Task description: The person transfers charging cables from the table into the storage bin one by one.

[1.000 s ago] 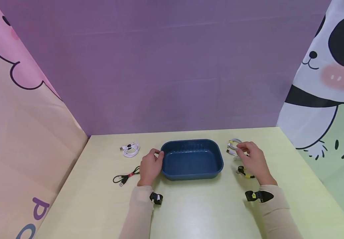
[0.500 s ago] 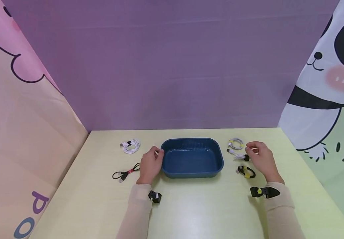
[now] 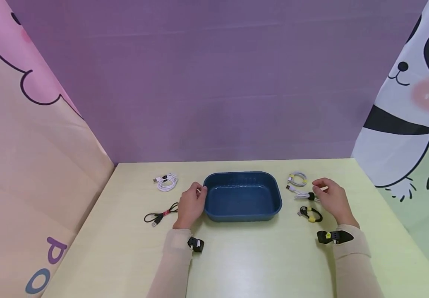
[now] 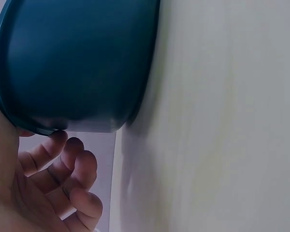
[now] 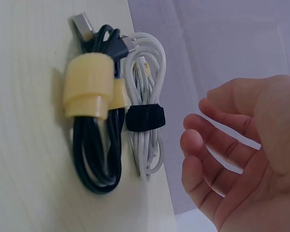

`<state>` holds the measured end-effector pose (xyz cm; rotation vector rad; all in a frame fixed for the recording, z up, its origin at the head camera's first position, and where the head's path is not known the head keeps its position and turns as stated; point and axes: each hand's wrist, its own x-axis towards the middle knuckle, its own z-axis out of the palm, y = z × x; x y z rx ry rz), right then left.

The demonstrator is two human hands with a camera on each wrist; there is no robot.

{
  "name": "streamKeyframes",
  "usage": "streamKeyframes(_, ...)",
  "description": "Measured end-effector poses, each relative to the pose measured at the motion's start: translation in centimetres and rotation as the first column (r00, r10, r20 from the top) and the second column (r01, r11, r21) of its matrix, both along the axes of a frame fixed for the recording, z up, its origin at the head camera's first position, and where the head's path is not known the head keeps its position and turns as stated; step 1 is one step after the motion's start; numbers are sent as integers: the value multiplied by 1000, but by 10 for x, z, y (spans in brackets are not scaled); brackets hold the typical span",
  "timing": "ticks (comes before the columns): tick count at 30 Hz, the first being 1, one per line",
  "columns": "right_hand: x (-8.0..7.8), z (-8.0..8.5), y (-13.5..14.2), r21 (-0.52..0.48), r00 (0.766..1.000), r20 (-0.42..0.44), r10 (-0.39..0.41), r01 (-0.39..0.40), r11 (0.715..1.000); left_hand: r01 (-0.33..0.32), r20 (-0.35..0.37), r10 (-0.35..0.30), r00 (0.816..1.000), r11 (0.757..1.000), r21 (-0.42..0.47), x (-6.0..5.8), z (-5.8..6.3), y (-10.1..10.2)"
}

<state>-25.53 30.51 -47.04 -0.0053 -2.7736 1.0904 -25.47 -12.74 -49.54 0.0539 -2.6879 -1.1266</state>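
Note:
A dark blue rectangular plastic tray [image 3: 243, 218] stands mid-table. My left hand [image 3: 191, 205] is at its left end, thumb and index finger pinching the rim [image 4: 43, 130], the other fingers loosely curled below. My right hand [image 3: 333, 200] hovers over the table to the right, fingers loosely bent and holding nothing. Nearest to it lies a white USB cable [image 3: 301, 194] bundled with a black strap. In front of that is a black cable [image 5: 94, 154] with yellow wraps. Farther back lies a coiled light grey cable [image 3: 297, 179] with yellow ties.
Left of the tray, a coiled white cable [image 3: 167, 182] lies toward the back. A black cable [image 3: 158, 215] with a red tie lies nearer, partly behind my left hand. A purple backdrop [image 3: 214, 82] rises at the table's rear edge.
My right hand has drawn back to the right, away from the white cable, uncovering the cables on that side. My left hand stays at the tray's rim. The head view shifted slightly.

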Motion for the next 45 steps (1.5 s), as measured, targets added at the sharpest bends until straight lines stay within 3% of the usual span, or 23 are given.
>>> streamKeyframes(10,-2,-4,-2,41,1000,-1,2,-2,999,5,-6,-5,1000,1000,8,-1,1,-1)
streamKeyframes(14,0,-5,-1,72,998,68,-3,-2,997,12,3,-12,1000,1000,9,-1,0,-1)
streamKeyframes(20,1,-11,-4,114,980,191,51,-73,991,23,15,-23,1000,1000,13,1,-2,0)
streamKeyframes(24,2,-14,-5,145,972,227,53,-87,986,36,11,-36,999,999,13,1,-2,1)
streamKeyframes(31,1,-8,-7,153,971,237,16,-54,987,32,-7,-32,999,999,13,0,1,2)
streamKeyframes(41,1,-5,-9,173,940,337,-46,-14,985,31,-2,-31,1000,1000,7,1,2,1)
streamKeyframes(45,1,-8,-11,158,947,313,-78,30,987,36,0,-36,999,999,12,1,1,1)
